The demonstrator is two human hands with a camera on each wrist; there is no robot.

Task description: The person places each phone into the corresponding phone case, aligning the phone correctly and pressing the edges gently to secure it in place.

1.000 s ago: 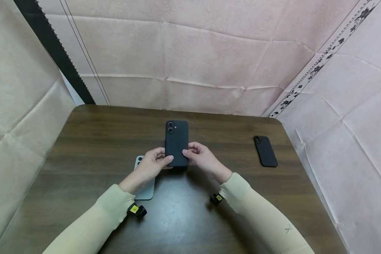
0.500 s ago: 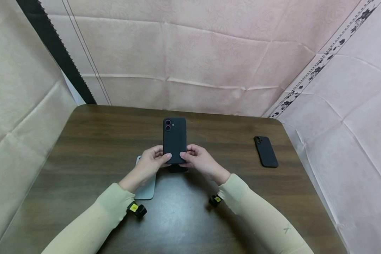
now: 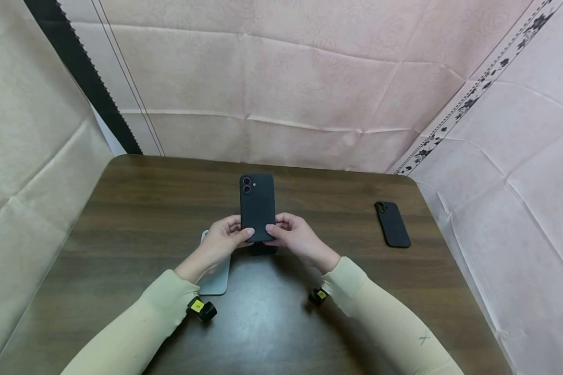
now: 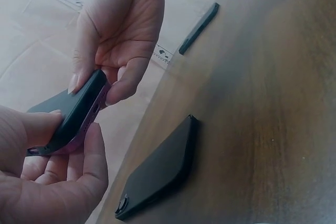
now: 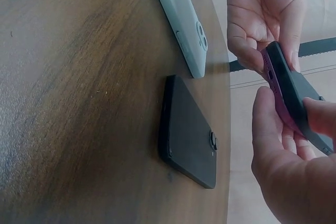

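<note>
Both hands hold a phone in a dark case (image 3: 257, 203) above the table, its back and two lenses toward the head camera. The left hand (image 3: 220, 242) grips the lower left corner, thumb on the back. At the lower right corner is the right hand (image 3: 302, 239), its thumb pressing the back and fingers behind. A purple-pink edge of the phone (image 4: 94, 107) shows below the dark case rim in the left wrist view. Beneath them another black phone or case (image 5: 190, 129) lies on the table, mostly covered in the head view.
A light blue phone or case (image 3: 216, 279) lies partly under the left hand and wrist. Toward the right edge of the brown wooden table (image 3: 145, 208) lies a black case (image 3: 392, 224). Pale cloth (image 3: 309, 83) hangs behind and at both sides.
The held phone has moved slightly up and left in the head view, uncovering a bit of the black one beneath. Both hands keep their grip.
</note>
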